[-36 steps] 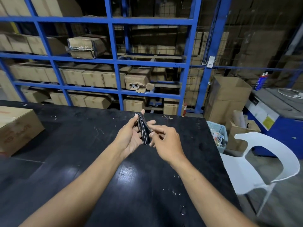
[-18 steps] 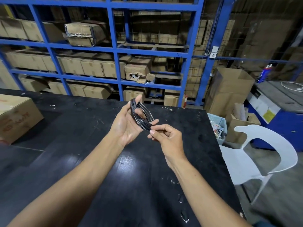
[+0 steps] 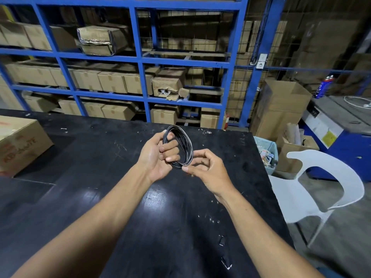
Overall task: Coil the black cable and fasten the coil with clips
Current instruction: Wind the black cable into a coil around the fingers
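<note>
The black cable [image 3: 185,140] is wound into a round coil of several turns, held upright above the black table [image 3: 100,177]. My left hand [image 3: 158,155] grips the coil's left side, its fingers curled through the loop. My right hand [image 3: 206,169] pinches the coil's lower right edge between thumb and forefinger. Two small dark clips [image 3: 221,240] [image 3: 225,261] lie on the table near its right front edge, beside my right forearm.
A cardboard box [image 3: 18,143] sits on the table at the left. A white plastic chair [image 3: 321,189] stands off the table's right edge, with a bin and open boxes [image 3: 267,153] behind it. Blue shelving [image 3: 138,57] with cartons fills the background.
The coil has opened from a flattened bundle into a round loop and turned to face me. My right hand moved from the coil's middle down to its lower right edge.
</note>
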A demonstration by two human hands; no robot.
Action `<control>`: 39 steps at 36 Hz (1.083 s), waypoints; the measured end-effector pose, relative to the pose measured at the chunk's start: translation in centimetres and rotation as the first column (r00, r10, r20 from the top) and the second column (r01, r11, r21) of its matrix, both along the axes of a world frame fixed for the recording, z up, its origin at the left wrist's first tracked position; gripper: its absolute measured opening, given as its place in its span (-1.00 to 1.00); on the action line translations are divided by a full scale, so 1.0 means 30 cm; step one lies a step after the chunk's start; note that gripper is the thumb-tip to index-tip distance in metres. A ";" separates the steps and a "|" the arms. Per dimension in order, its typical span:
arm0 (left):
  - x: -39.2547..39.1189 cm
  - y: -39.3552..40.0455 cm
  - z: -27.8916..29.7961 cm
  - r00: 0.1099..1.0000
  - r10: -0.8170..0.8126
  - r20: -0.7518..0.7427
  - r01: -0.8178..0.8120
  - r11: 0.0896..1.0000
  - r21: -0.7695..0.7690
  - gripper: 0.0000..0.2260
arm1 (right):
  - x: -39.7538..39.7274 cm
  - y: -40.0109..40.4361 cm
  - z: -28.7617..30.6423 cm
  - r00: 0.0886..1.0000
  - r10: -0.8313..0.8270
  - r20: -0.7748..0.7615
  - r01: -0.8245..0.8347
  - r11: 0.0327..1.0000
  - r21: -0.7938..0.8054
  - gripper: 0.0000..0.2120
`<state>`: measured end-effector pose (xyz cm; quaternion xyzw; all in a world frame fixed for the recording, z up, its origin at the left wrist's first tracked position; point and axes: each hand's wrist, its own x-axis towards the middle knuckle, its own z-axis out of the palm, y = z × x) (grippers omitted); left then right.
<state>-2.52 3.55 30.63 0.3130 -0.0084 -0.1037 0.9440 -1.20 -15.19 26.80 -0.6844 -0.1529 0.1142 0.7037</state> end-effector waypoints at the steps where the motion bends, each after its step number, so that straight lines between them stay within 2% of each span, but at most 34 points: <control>1: 0.001 -0.003 0.001 1.000 0.004 -0.001 -0.004 1.000 0.016 -0.69 | -0.002 -0.004 -0.003 1.000 0.027 -0.009 -0.027 1.000 -0.015 -0.45; 3: 0.003 -0.010 0.005 1.000 0.012 -0.002 -0.012 0.999 0.050 -0.67 | -0.009 -0.014 -0.003 0.993 0.108 -0.043 -0.109 0.994 -0.011 -0.32; 5: 0.003 -0.019 0.008 1.000 0.012 -0.003 -0.011 0.996 0.085 -0.65 | -0.017 -0.022 0.004 0.973 0.202 -0.111 -0.195 0.978 0.071 -0.26; 8: 0.000 -0.034 0.004 1.000 -0.013 0.000 0.013 0.993 0.116 -0.63 | -0.026 -0.028 0.026 0.934 0.283 -0.217 -0.237 0.948 0.215 -0.41; 13: -0.009 -0.036 -0.005 0.998 -0.061 0.033 0.057 0.992 0.109 -0.65 | -0.015 -0.037 0.040 0.944 0.210 -0.255 -0.148 0.959 0.243 -0.76; 17: -0.006 -0.033 -0.010 0.998 -0.053 0.037 0.047 0.989 0.141 -0.65 | -0.005 -0.051 0.033 0.951 0.167 -0.259 -0.095 0.959 0.268 -0.79; 28: -0.004 -0.073 -0.045 0.993 0.121 0.007 -0.113 0.911 0.397 -0.58 | -0.025 -0.058 -0.025 0.956 0.097 -0.277 -0.036 0.976 0.216 -0.75; 30: -0.003 -0.085 -0.048 0.990 0.143 0.013 -0.134 0.886 0.443 -0.56 | -0.027 -0.059 -0.032 0.959 0.104 -0.263 -0.064 0.986 0.156 -0.73; 32: 0.000 -0.094 -0.052 0.988 0.151 0.025 -0.143 0.857 0.495 -0.54 | -0.025 -0.069 -0.032 0.974 0.094 -0.204 -0.092 0.996 0.023 -0.68; 35: -0.001 -0.097 -0.054 0.987 0.142 0.073 -0.157 0.767 0.622 -0.56 | -0.016 -0.089 -0.017 0.997 0.026 -0.075 -0.037 0.988 -0.151 -0.56; 39: -0.006 -0.102 -0.051 0.992 0.058 0.111 -0.122 0.660 0.741 -0.63 | 0.005 -0.118 0.046 0.998 0.005 0.056 -0.002 0.998 -0.056 -0.48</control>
